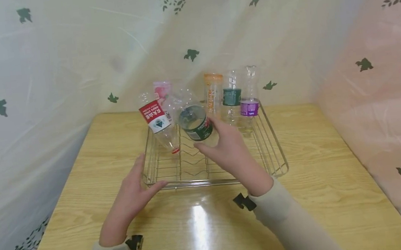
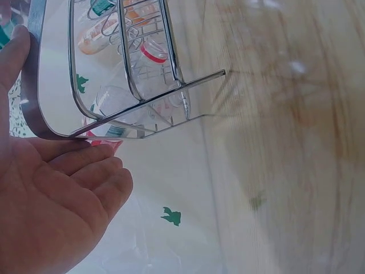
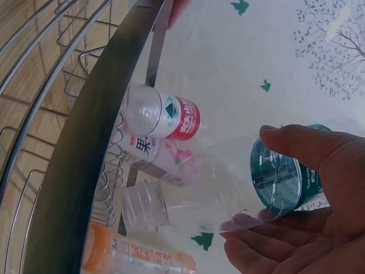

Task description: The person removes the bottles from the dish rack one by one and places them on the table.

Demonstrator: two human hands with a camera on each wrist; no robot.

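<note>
My right hand (image 1: 225, 144) holds a clear plastic bottle (image 1: 198, 130) with a dark green label, tilted above the wire rack (image 1: 195, 182). In the right wrist view the thumb lies on one side of this bottle (image 3: 217, 180) and the fingers on the other, with its neck pointing toward the rack. My left hand (image 1: 131, 192) is at the rack's front left corner with its fingers extended. The left wrist view shows the fingertips right at the rack's metal rim (image 2: 34, 85). A clear bottle with a red and white label (image 1: 156, 117) leans cap-down in the rack, left of the held bottle.
Behind it is a pink-labelled bottle (image 1: 162, 90). Toward the rack's back right stand an orange-capped bottle (image 1: 214, 95), a green-labelled bottle (image 1: 232, 97) and a purple-labelled bottle (image 1: 250, 106). The rack sits on a wooden table (image 1: 321, 177) before a patterned curtain (image 1: 82, 60).
</note>
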